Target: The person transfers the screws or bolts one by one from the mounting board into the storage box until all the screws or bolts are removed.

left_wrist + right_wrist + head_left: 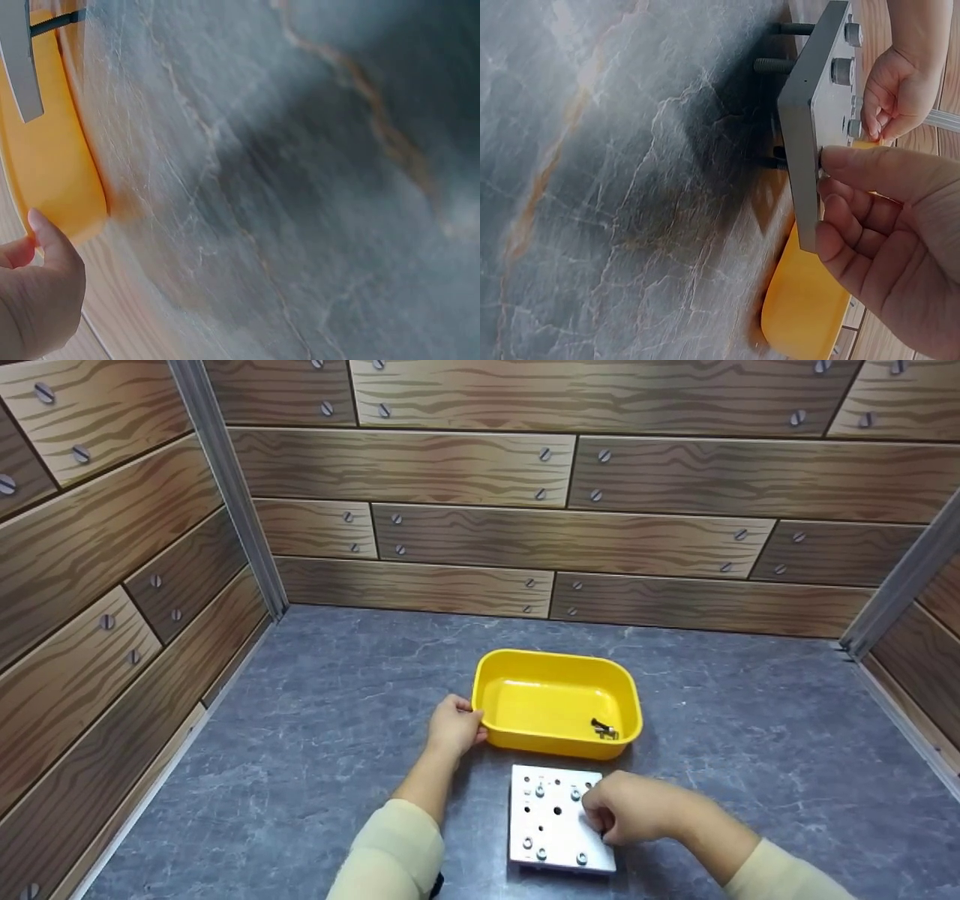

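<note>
My left hand [454, 729] grips the left rim of a yellow plastic bin [551, 742], thumb near the top edge. In the left wrist view its thumb and fingers pinch the bin's corner. My right hand [637, 808] is at the right side of a square metal plate [561, 834] with drilled holes and several socket-head bolts [541, 853]. In the right wrist view its thumb and curled fingers pinch a bolt against the plate's top face; the fingers mostly hide it. Threaded shanks [772, 66] stick out beneath the plate.
A few small bolts [604, 729], one black, lie in the bin's front right corner. The bin stands just behind the plate on a grey marbled table [337, 690]. Wood-patterned walls [450, 532] enclose the back and sides, with metal strips [240, 502] at the corners.
</note>
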